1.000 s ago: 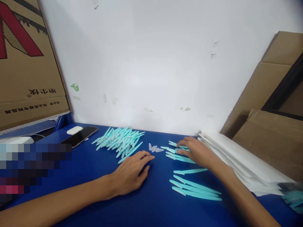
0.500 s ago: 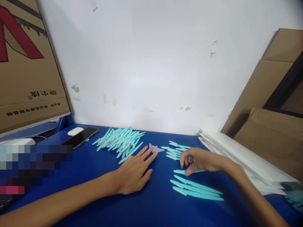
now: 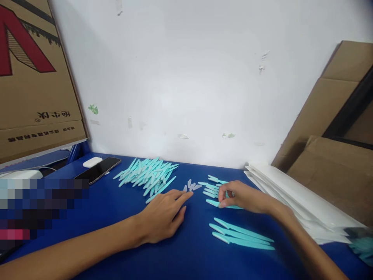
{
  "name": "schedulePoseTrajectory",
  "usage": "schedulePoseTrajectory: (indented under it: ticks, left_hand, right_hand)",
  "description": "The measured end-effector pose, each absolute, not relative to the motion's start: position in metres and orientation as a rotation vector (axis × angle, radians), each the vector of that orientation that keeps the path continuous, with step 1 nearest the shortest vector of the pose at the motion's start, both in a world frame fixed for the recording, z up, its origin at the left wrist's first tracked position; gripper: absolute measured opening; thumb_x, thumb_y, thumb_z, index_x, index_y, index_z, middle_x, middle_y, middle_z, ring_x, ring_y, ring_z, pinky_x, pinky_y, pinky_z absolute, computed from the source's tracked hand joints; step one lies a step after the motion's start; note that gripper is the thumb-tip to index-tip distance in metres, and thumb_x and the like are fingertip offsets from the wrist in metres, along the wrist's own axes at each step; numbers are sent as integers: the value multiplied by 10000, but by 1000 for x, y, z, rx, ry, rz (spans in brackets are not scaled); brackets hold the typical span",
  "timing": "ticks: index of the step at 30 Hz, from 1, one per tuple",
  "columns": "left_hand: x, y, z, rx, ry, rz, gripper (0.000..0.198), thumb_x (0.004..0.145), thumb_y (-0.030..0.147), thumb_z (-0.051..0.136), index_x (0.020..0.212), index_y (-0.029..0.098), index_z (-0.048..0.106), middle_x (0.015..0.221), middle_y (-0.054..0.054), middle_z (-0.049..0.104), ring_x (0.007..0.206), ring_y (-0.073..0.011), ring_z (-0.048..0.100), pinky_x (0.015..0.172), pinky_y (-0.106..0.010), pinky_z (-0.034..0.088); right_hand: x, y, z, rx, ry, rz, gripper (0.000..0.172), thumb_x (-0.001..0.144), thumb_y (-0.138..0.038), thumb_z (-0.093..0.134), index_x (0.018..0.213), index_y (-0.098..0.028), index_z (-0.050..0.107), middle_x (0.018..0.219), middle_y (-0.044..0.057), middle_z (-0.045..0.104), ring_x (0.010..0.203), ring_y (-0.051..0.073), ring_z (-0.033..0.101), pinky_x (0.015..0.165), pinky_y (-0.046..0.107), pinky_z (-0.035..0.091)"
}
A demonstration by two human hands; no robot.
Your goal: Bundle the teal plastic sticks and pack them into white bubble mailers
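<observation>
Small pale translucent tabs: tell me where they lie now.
In the head view, the small pale translucent tabs lie near the centre of the blue tabletop, just beyond the bare left hand, right of the heaped turquoise knife-shaped sticks.

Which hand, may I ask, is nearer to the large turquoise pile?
Left: the left hand is by the front right of the pile; the right hand is farther right.

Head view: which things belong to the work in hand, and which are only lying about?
Likely in use:
light-turquoise slim plastic-looking sticks, one in the right hand, others heaped or grouped;
small translucent flat strips near the left hand.

Likely lying about:
black rectangular smartphone;
white rounded case;
brown printed cardboard box.
</observation>
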State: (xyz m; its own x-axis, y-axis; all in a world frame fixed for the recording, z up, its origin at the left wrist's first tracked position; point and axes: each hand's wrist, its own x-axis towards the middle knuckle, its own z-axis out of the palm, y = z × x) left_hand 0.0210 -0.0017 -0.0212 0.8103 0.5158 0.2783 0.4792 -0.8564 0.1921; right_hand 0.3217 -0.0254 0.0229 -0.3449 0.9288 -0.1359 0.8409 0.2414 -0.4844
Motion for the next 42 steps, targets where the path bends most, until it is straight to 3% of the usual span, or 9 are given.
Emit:
schedulePoseTrajectory:
  ticks: [3, 9, 14, 20, 23, 26, 32, 42]
  left_hand:
    - [19, -2, -24, 2903, 739, 565, 435, 976, 157, 360, 1389, 181, 494, 1331, -120, 603, 1138, -260, 618, 880, -405, 558]
    - [17, 3, -22, 2887, 704, 494, 460, 963, 121, 397, 1378, 263, 536, 1430, -87, 510, 1217, -272, 549, 889, -411, 551]
    - [18, 6, -26, 2806, 690, 549, 318, 997, 163, 435, 1226, 228, 645, 1229, -78, 608, 1067, -228, 594, 837, -360, 544]
    - [17, 11, -35, 2724, 729, 622, 197, 979, 213, 552, 1146, 217, 656, 1083, -54, 627, 1006, -207, 592, 832, -330, 514]
    - [14, 13, -37, 2662, 717, 656, 252, 981, 298, 567, 1223, 244, 614, 1120, -45, 605, 991, -179, 592, 854, -303, 509]
    - [10, 13, -41, 2666, 785, 681, 323, 989, 356, 546, 1288, 237, 571, 1171, -65, 573, 973, -178, 594, 854, -312, 514]
    - [8, 12, -42, 2757, 884, 611, 142, 1002, 222, 492, 1021, 197, 630, 1087, -64, 599, 967, -201, 590, 838, -345, 508]
    - [10, 15, -47, 2665, 870, 679, 88, 996, 229, 507, 1053, 240, 573, 1001, -11, 625, 917, -177, 601, 781, -296, 476]
  right_hand:
    - [320, -25, 26, -1596, -2313, 656, 228, 893, -448, 641, 855, -230, 697, 832, -1, 710, 759, 165, 599, 648, 256, 392]
    - [310, -27, 29, -1555, -2295, 618, 206, 912, -425, 628, 858, -234, 684, 829, -12, 724, 762, 165, 636, 652, 256, 402]
    - [302, -29, 29, -1577, -2284, 481, 193, 946, -405, 584, 906, -250, 692, 859, -9, 722, 748, 165, 627, 656, 271, 399]
    - [289, -32, 25, -1510, -2275, 212, 250, 1003, -411, 493, 1087, -287, 692, 1042, 21, 713, 949, 205, 624, 801, 322, 436]
    - [284, -33, 23, -1453, -2286, 201, 251, 1021, -342, 457, 1107, -279, 685, 1098, 21, 710, 981, 200, 635, 843, 327, 448]
    - [280, -34, 23, -1439, -2295, 222, 244, 1017, -300, 460, 1100, -277, 688, 1096, 17, 713, 958, 191, 647, 826, 319, 459]
    - [272, -40, 26, -1460, -2333, 263, 223, 1008, -305, 484, 1076, -291, 696, 1059, -4, 720, 935, 188, 646, 807, 315, 461]
    - [260, -44, 23, -1432, -2389, 291, 227, 999, -256, 485, 1042, -288, 706, 1035, -24, 731, 922, 168, 652, 796, 285, 446]
